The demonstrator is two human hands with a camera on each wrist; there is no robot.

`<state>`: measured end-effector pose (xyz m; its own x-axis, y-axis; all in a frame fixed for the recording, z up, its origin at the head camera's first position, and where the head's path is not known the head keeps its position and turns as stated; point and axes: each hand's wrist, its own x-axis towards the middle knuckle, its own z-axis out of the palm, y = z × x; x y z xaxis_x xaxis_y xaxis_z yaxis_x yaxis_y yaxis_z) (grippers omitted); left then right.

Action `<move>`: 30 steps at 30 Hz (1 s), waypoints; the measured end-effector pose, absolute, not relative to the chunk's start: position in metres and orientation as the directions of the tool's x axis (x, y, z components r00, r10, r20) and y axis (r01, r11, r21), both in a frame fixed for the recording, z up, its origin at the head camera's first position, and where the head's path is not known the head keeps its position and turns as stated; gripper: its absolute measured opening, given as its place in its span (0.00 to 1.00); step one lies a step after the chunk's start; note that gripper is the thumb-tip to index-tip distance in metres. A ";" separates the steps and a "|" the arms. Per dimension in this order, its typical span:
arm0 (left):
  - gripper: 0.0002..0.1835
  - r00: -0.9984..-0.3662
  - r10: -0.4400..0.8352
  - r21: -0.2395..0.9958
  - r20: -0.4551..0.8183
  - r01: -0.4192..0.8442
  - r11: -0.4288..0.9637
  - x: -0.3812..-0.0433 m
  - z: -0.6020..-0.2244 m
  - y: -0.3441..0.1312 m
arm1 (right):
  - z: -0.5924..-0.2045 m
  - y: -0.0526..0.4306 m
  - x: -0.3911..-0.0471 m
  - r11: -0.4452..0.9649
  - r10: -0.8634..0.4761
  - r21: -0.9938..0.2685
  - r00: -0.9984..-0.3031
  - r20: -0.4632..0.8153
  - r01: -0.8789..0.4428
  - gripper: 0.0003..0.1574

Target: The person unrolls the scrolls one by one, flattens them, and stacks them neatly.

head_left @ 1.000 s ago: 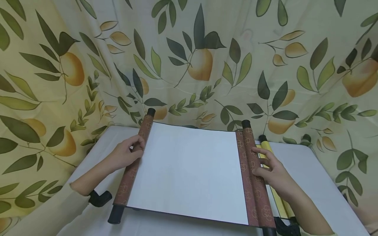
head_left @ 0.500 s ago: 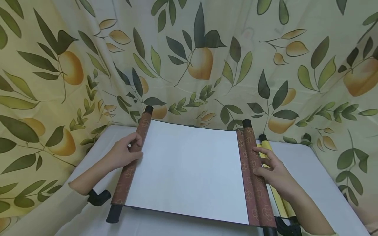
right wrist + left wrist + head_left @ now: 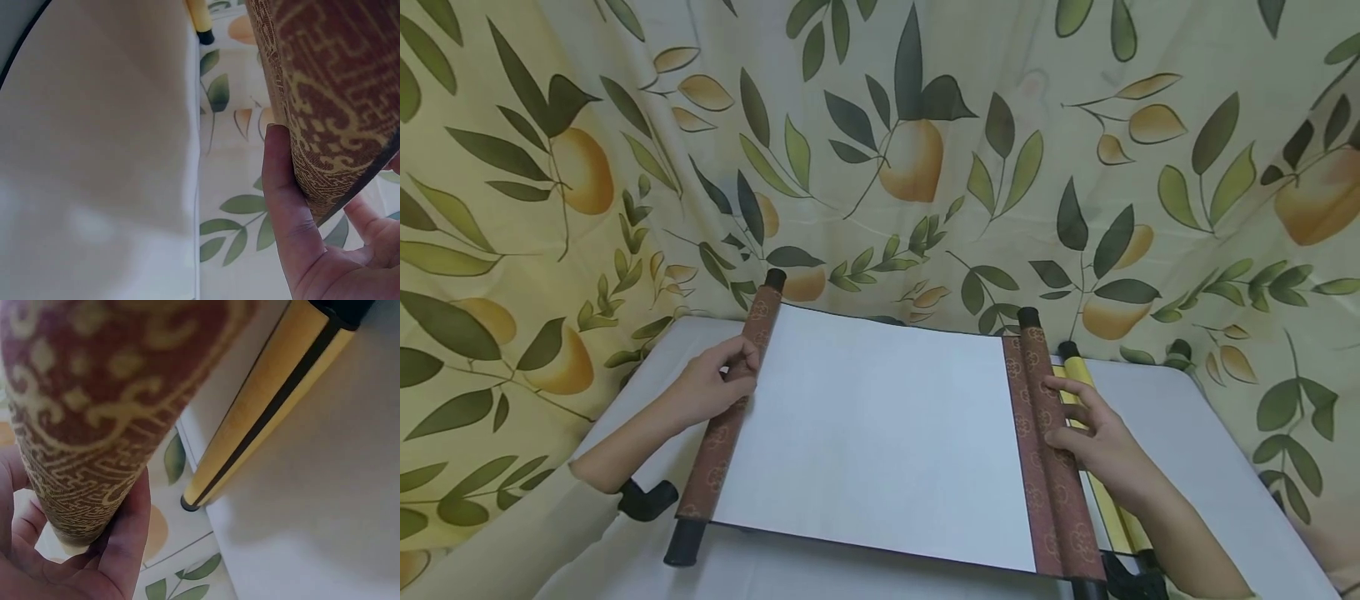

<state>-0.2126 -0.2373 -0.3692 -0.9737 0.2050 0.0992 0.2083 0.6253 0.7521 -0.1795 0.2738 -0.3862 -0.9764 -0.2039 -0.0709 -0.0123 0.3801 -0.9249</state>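
Observation:
A scroll with reddish-brown patterned brocade ends and blank white paper (image 3: 880,433) is spread between my hands, raised above the table. My left hand (image 3: 711,385) grips its left roller (image 3: 718,462), which leans and has black end knobs. In the left wrist view, fingers (image 3: 128,544) curl round the brocade roll (image 3: 94,425). With thumb and fingers my right hand (image 3: 1097,433) holds the right roller (image 3: 1063,467), beside a flat brocade strip (image 3: 1030,450). The right wrist view shows the roll (image 3: 337,94) between the thumb and fingers; part of the hand is cut off there.
A yellow scroll (image 3: 1101,492) with black ends lies on the white table (image 3: 1195,450), partly behind my right hand and roller. Behind the table hangs a curtain (image 3: 865,167) printed with leaves and orange fruit. Black wrist mounts (image 3: 647,500) sit on both arms.
My left hand and the left roller have shifted slightly left, so a little more white paper shows. The right hand and its roller have hardly moved, drifting slightly right in the view.

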 end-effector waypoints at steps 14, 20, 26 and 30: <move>0.11 -0.975 0.207 0.764 0.086 0.198 0.615 -0.210 -0.368 -0.240 | -0.386 0.276 -0.178 0.384 -0.207 -0.923 -0.976 -0.067 -0.018 0.45; 0.08 -0.974 0.204 0.747 0.101 0.210 0.630 -0.210 -0.367 -0.243 | -0.386 0.276 -0.176 0.381 -0.201 -0.924 -0.978 -0.060 -0.022 0.46; 0.06 -0.977 0.188 0.736 0.104 0.203 0.646 -0.209 -0.367 -0.243 | -0.387 0.277 -0.176 0.386 -0.193 -0.922 -0.979 -0.067 -0.013 0.46; 0.06 -0.975 0.187 0.729 0.121 0.216 0.650 -0.209 -0.367 -0.243 | -0.388 0.278 -0.176 0.390 -0.192 -0.921 -0.979 -0.069 -0.012 0.46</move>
